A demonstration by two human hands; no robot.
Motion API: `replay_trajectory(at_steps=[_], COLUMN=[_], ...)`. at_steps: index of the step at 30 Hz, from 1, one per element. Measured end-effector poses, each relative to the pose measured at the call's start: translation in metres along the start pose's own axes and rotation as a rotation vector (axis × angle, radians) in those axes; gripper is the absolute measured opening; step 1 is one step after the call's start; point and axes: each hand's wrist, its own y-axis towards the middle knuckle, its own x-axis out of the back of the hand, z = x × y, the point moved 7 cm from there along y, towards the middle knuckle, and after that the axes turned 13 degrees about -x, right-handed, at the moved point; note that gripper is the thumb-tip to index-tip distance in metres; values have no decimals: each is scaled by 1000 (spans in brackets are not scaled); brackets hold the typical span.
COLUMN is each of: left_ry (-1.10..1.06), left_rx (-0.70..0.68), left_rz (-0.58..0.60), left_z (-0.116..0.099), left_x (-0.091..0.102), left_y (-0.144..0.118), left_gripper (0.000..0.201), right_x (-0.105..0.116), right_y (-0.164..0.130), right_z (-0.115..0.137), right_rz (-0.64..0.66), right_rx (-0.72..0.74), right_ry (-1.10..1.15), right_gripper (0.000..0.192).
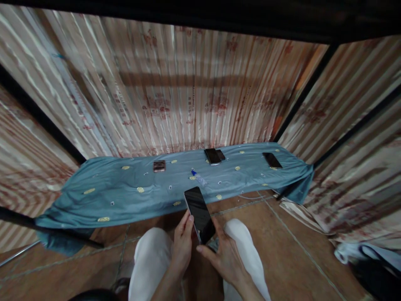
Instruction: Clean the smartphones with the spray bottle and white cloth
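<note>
Between my knees, in the head view, I hold a smartphone (199, 212) tilted, its dark screen facing me. My left hand (182, 239) grips its left edge, with the thumb along the side. My right hand (226, 253) is at the lower right edge, fingers against the side and thumb by the bottom corner. Something small and greyish shows under the phone near the right palm; I cannot tell what it is. Just beyond the phone, a small clear bottle with a blue cap (199, 178) lies on the blue cloth (150, 205).
The patterned cloth covers a long low surface ahead. On it lie a brown checked palette-like square (159, 166), a dark flat device (212, 156) overlapping a smaller dark item (221, 154), and another phone (272, 160). Curtains (188, 83) and black posts (303, 96) surround it.
</note>
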Motion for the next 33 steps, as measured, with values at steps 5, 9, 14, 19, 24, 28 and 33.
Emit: replay_trajectory(at_steps=[5,9,14,19,24,28,33], left_ry=[10,1,8,13,14,54,48], left_rx=[3,-5,-10,-65,-23,-1,39], left_rz=[79,118,156,239,287,269,231], left_z=[3,7,17,25,42,52,66], left_x=[-15,-30,-51,-78,-94,-96,-93], left_y=[8,19,38,59,83,102,115], left_gripper=[51,52,48,45,42,36,36], right_x=[3,9,22,31,40,42,36], right_y=[13,25,43,66,94,115,132], right_z=[0,-5,-13,-19,-24,-32,-37], right_rz=[-10,-59,-203,-237,-206,-184,-167], right_rx=[-18,-29,-66,-138,-204,-240,-231], right_ry=[-57,-107,-176,-179,-147,-175,-111], right_gripper=[76,75,69,63,61,63,54])
